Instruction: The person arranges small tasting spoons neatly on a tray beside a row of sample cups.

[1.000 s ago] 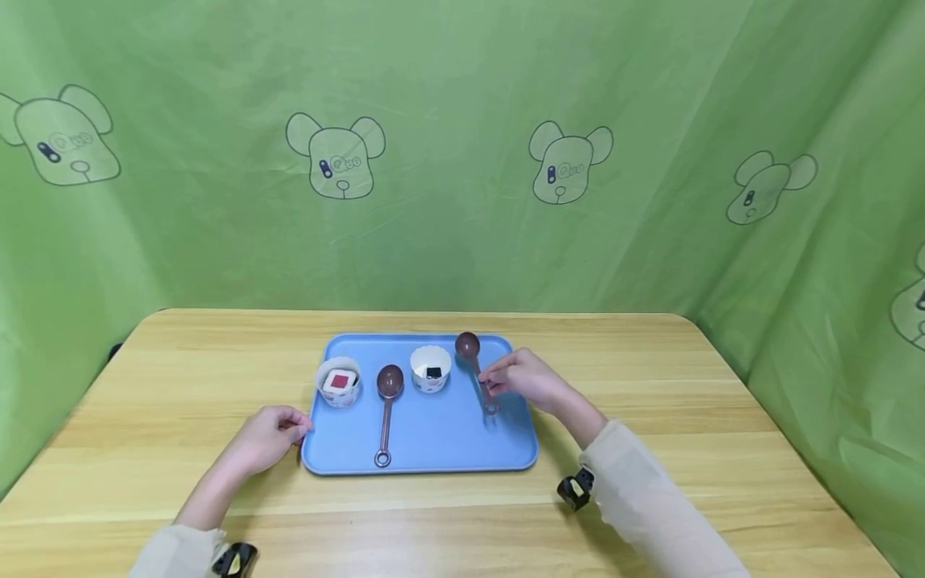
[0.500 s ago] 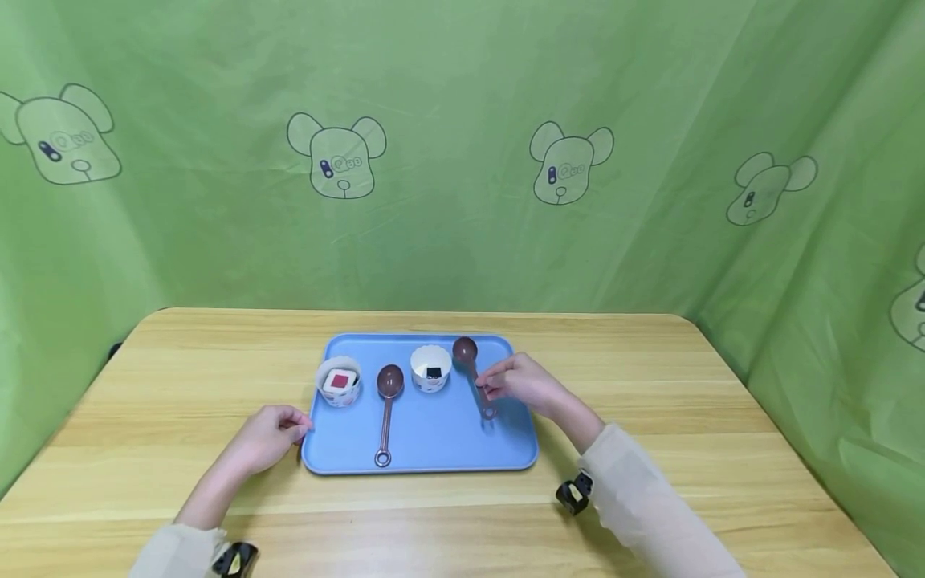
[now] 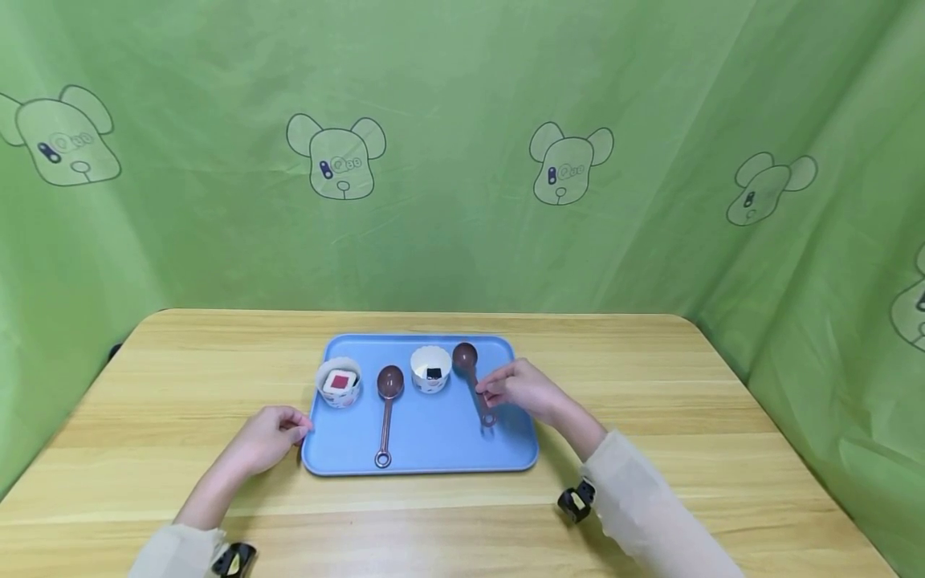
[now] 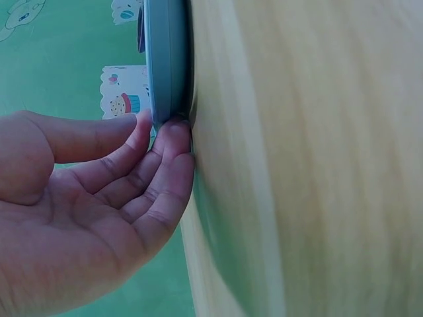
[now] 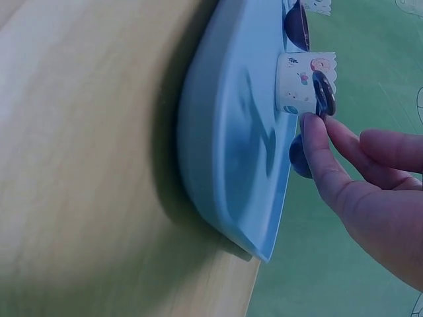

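Note:
My right hand (image 3: 516, 385) pinches the handle of a brown long-handled scoop (image 3: 466, 355) over the right part of a blue tray (image 3: 448, 433). In the right wrist view its ring end (image 5: 324, 96) stands above the fingertips, the scoop's shadow falling on the tray. My left hand (image 3: 270, 437) holds the tray's left edge, fingertips tucked against its outer side in the left wrist view. A second brown scoop (image 3: 390, 382) lies on the tray between two patterned paper cups. The left cup (image 3: 342, 397) contains a white block with a red square; a dark square shows inside the right cup (image 3: 431, 385).
The tray rests on a wood-grain table (image 3: 181, 369). Behind it and along both sides hangs a green curtain (image 3: 462, 241) printed with bear heads. Black wrist devices, one being the right-hand device (image 3: 576, 502), sit at both sleeves.
My right hand and its scoop have moved slightly toward the front of the tray, the scoop's bowl shifting down in the head view. The left hand and tray stay in place.

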The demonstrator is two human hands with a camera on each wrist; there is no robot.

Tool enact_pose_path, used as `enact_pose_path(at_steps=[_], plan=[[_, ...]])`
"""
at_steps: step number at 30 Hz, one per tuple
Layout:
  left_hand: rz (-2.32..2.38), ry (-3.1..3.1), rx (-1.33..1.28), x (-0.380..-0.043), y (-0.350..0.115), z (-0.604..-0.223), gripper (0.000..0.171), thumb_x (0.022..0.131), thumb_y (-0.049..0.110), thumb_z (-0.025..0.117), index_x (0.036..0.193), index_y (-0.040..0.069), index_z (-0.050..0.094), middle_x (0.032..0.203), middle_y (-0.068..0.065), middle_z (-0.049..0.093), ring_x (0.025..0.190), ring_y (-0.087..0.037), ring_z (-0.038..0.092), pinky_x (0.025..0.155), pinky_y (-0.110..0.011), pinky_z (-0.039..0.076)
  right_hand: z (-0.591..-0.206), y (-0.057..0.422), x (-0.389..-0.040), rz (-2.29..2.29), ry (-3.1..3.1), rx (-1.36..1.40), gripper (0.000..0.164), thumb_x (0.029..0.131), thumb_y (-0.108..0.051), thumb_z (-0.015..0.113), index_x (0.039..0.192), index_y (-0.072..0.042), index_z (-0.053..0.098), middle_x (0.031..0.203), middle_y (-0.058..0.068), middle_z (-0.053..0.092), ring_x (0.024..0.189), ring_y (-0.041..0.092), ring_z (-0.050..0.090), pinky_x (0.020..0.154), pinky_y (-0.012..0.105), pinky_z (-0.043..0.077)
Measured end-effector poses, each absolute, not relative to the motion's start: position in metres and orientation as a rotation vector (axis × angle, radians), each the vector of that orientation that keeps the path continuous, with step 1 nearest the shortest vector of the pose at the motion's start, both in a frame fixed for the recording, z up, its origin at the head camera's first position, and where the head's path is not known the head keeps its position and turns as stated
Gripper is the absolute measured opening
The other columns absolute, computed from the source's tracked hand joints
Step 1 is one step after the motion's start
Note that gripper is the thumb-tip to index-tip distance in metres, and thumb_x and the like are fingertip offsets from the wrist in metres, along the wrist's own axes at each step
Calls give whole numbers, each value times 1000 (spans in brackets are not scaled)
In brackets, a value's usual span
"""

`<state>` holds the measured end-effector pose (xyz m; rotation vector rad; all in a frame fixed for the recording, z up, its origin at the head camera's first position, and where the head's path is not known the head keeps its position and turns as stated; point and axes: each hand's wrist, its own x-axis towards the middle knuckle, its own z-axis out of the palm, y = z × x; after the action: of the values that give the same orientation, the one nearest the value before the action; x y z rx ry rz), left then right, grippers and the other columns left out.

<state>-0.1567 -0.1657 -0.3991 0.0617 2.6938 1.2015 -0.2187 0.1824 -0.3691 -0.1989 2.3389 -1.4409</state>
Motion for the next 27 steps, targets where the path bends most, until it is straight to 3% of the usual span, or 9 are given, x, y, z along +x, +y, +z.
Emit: enact_pose_path(at_steps=[27], plan=[[1215,2683,42,-156,-165,-400,14,89,0,50,94,-8,61,84,-9,61,75,-19,54,65,-31,46,-379,187,-213,-1503,2292,-123,23,87,6,45,103,18,58,94,22,62,77,23,62,78,35,50]])
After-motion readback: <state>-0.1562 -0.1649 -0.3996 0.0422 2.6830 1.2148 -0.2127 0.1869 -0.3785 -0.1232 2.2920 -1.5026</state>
